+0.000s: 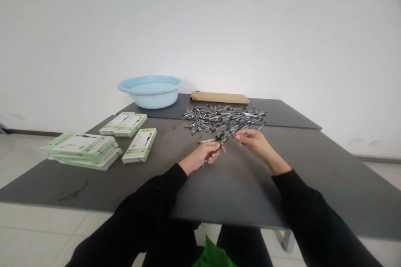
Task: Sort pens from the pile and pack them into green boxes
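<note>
A loose heap of black and clear pens lies on the dark grey table. At the near edge of the heap, my left hand is closed around one or more pens, whose ends stick out past the fingers. To its right is my right hand, its thumb and fingers pinched together at the heap's front edge. A pen tip seems to show at those fingertips, but what they hold is too small to make out.
A light blue basin stands at the back left, with a flat brown cardboard piece behind the pens. Green and white boxes are on the left: a stack, a pair and a single box.
</note>
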Tool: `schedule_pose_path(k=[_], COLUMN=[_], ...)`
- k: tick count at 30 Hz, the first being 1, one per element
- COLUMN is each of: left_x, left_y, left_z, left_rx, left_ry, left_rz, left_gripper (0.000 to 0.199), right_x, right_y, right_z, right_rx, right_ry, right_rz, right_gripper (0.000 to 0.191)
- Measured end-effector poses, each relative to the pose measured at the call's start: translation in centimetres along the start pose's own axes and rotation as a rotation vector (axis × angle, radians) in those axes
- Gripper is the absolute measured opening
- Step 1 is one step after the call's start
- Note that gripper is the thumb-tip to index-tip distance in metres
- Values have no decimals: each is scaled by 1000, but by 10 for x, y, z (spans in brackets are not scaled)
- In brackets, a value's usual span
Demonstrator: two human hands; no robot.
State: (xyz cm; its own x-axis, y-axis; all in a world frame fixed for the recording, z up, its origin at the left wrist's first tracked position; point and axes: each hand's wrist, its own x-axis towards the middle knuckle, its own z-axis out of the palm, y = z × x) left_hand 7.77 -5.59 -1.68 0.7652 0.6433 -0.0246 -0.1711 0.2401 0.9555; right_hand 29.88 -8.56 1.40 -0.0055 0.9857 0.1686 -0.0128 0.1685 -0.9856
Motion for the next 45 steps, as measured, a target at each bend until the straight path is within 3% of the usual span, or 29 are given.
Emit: schedule_pose_path(k=[9, 23, 32, 45], left_x=[2, 3, 4, 7], left_y=[1, 1, 1, -2], left_z=[4, 5, 5, 5], left_rx=[138, 161, 169, 162], left_ry=[-9, -1, -18, 5], left_rz=[-21, -35, -32, -74], left_gripper=[36, 34, 35, 40], right_x=[-5, -7, -8, -11], right_y=[-8, -9, -15, -5], right_z=[5, 9, 4, 16], right_rx=[-90, -208, -194, -159], right_ry=[-84, -141, -73, -262], right_rz=[-27, -2, 1, -14], right_gripper=[39, 30, 30, 27])
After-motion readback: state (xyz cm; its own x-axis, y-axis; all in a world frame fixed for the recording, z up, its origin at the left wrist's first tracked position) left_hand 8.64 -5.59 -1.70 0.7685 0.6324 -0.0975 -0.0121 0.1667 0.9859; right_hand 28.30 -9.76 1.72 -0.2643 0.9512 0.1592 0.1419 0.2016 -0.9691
